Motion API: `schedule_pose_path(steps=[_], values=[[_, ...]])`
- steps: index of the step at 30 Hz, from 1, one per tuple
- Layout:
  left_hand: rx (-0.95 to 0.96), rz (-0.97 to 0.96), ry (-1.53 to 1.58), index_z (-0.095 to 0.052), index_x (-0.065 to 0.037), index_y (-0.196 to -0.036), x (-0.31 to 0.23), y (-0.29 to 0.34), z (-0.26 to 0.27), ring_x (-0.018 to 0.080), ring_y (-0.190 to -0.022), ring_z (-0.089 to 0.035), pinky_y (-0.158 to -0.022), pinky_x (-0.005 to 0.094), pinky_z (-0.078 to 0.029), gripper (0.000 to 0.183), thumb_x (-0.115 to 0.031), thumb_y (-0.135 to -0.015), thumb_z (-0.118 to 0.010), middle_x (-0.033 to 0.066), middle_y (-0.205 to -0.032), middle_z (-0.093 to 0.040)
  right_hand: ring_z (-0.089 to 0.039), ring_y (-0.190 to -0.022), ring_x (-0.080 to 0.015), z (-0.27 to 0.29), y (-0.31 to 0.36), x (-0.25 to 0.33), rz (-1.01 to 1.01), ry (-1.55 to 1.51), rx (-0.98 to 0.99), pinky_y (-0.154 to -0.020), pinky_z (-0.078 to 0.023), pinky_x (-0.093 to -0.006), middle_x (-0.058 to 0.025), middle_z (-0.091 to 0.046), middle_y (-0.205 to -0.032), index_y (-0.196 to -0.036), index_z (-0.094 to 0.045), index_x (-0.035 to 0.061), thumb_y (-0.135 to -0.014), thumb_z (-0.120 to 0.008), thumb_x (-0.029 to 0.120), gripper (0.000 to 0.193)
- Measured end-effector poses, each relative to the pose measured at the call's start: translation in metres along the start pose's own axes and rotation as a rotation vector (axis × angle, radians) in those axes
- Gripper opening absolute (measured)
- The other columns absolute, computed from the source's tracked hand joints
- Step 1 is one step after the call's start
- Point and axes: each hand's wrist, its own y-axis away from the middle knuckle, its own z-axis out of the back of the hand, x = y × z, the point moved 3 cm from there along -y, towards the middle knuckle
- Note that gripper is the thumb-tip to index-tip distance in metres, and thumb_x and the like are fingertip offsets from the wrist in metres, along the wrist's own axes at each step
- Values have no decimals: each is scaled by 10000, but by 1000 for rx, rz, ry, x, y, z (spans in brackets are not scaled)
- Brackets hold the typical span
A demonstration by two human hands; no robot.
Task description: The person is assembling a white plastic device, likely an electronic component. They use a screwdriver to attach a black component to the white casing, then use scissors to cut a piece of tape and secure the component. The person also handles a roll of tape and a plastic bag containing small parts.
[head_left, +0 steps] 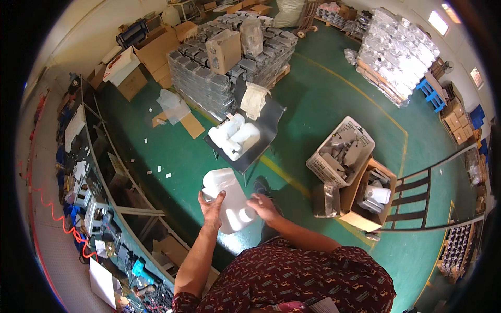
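Note:
A large white plastic tank [232, 201] is held up in front of my body, tilted. My left hand [211, 207] grips its left side, with the thumb across the front face. At the tank's right edge is my right hand [265, 207], its fingers curled against the plastic beside a round white cap or neck [247, 214]; the fingertips are partly hidden. Just beyond, several smaller white plastic containers [235, 136] lie on a black chair [263, 133]. A cream cloth [254, 101] hangs over its backrest.
A bench [99, 182] with tools and a teal power tool [143, 271] runs along the left. To the right stand a white crate [326, 167] of grey parts and an open carton [365, 221] on a cart [412, 198]. Wrapped pallet stacks [198, 78] stand farther off.

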Motion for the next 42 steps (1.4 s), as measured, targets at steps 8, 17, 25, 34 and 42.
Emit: schedule_pose_path(steps=[8, 17, 25, 34, 42], values=[[-237, 49, -141, -87, -183, -1613, -27, -214, -186, 327, -1294, -507, -1087, 468, -417, 1285, -319, -663, -941, 210, -1440, -489, -675, -879, -192, 204, -94, 52, -239, 210, -439, -726, -553, -332, -98, -707, -1039, -1285, -639, -29, -908, -711, 279, 493], [-453, 133, -179, -117, -234, -1609, -28, -362, -332, 453, -1255, -526, -1043, 537, -477, 1310, -260, -606, -958, 309, -1444, -380, -683, -818, -201, 322, -33, 18, -580, 285, -631, -687, -583, -365, -80, -695, -905, -1025, -715, 7, -908, -664, 224, 252], [-231, -48, 234, -89, -214, -1622, -8, -379, -345, 322, -1207, -564, -1046, 421, -437, 1132, -71, -751, -799, 197, -1406, -519, -691, -875, -204, 301, -74, 22, -674, 292, -467, -747, -581, -365, -79, -702, -1007, -1138, -689, 14, -923, -680, 216, 295], [-241, -130, 206, -155, -188, -1618, 19, -348, -268, 298, -1260, -530, -1053, 391, -425, 1051, -45, -777, -769, 265, -1463, -450, -702, -875, -206, 284, -154, 68, -472, 373, -290, -733, -579, -362, -102, -716, -989, -1202, -651, -16, -912, -693, 212, 371], [32, 153, -676, -574, -42, -1354, 129, -145, -3, 354, -1022, -688, -898, 454, -545, 577, -309, -853, -675, 163, -1050, -737, -542, -578, -128, 234, -204, 71, -420, 729, 91, -480, -444, -295, -29, -565, -696, -807, -608, 37, -914, -617, 164, 166]])
